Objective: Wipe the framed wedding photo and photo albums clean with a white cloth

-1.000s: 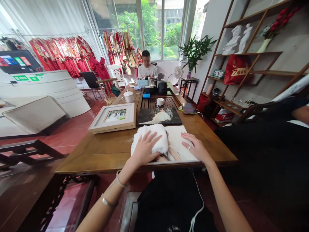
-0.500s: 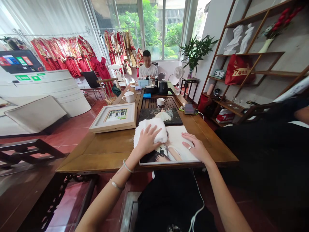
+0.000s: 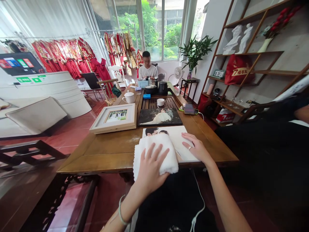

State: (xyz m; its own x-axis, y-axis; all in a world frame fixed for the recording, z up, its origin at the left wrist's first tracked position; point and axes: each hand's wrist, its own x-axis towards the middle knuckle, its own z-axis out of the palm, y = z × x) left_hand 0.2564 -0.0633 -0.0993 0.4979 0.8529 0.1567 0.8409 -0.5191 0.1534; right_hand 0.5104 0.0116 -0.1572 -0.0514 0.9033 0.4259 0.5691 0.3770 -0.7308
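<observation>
A large photo print (image 3: 177, 137) lies flat at the near edge of the wooden table (image 3: 108, 151). My left hand (image 3: 151, 169) presses flat, fingers spread, on a folded white towel (image 3: 166, 151) that covers the print's near left part and hangs over the table edge. My right hand (image 3: 196, 149), with a ring, rests open on the print's right side. Beyond it lies a dark wedding photo panel (image 3: 159, 116), and to its left a pale wooden picture frame (image 3: 115, 117).
A tea tray with a white cup (image 3: 160, 101), a white teapot (image 3: 128, 96) and a black kettle (image 3: 163, 87) fills the far table. A phone (image 3: 189, 109) lies at the right edge. A person (image 3: 147, 66) sits at the far end. Wooden shelves (image 3: 243, 61) stand right.
My left hand has drawn the towel from the print's far left part toward me to its near edge, uncovering the picture's upper part. My right hand has stayed put.
</observation>
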